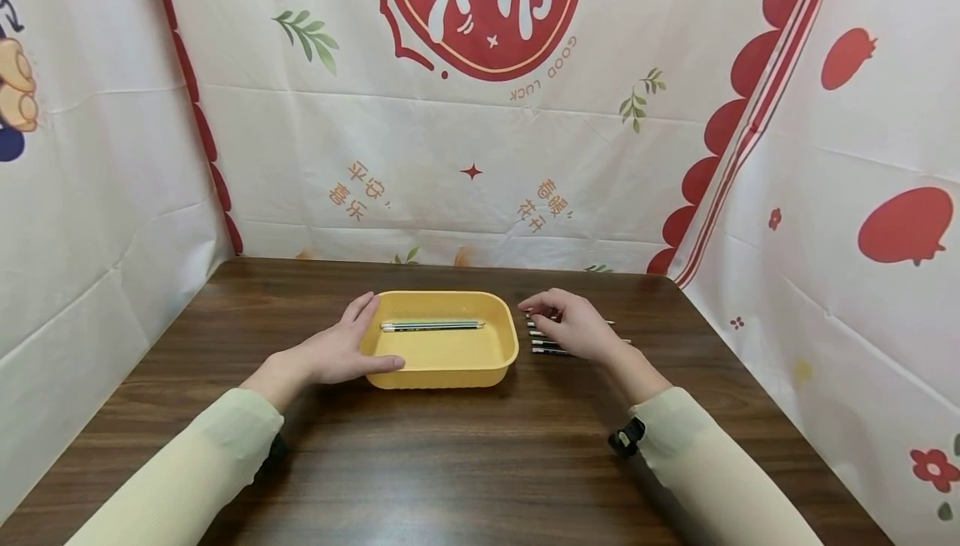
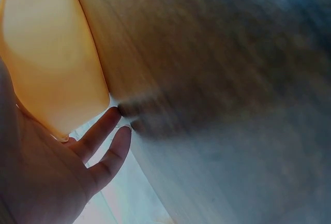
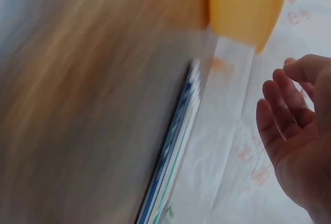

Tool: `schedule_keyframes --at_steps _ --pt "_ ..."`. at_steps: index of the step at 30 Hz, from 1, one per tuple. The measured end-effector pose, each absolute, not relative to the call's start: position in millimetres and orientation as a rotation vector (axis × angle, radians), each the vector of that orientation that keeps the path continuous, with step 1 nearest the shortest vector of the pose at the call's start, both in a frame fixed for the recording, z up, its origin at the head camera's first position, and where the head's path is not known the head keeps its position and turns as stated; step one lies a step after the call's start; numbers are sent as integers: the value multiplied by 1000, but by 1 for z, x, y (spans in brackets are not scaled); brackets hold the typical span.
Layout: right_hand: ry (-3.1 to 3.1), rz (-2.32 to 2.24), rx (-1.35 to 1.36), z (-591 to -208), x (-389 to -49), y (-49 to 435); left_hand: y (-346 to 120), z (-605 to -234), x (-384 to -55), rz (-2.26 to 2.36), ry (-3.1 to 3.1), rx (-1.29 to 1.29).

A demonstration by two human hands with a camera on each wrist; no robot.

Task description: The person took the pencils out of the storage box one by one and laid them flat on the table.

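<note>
A yellow plastic tray (image 1: 450, 378) stands on the table, with pencils (image 1: 432, 326) lying side by side across its floor. My left hand (image 1: 347, 349) rests against the tray's left end, thumb over the front rim and fingers extended along the side. In the left wrist view, two fingertips of that hand (image 2: 67, 167) reach down beside the tray's wall. Right of the tray, several dark and light striped pencils (image 1: 550, 348) lie roughly parallel on the table. Above them hovers my right hand (image 1: 576, 325), fingers loosely bent; the right wrist view shows nothing in its grasp.
The dark wood table (image 1: 420, 463) is bordered by a white printed cloth (image 1: 450, 137) at the back and both sides. A black band (image 1: 626, 437) sits at the right sleeve cuff.
</note>
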State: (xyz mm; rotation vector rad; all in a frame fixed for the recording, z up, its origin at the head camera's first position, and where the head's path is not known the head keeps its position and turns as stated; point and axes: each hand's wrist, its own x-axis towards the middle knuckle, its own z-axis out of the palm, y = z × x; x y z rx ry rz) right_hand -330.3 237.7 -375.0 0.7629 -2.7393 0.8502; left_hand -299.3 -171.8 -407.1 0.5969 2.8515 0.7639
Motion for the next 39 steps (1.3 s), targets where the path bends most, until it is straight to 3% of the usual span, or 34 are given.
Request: schedule_keyframes --at_steps 21,39 --pt "-2722 922 1027 -385 -345 134 -170 -407 -300 750 2855 564" --pt "-2843 1117 1022 -399 -368 101 -171 -407 -301 758 2852 565"
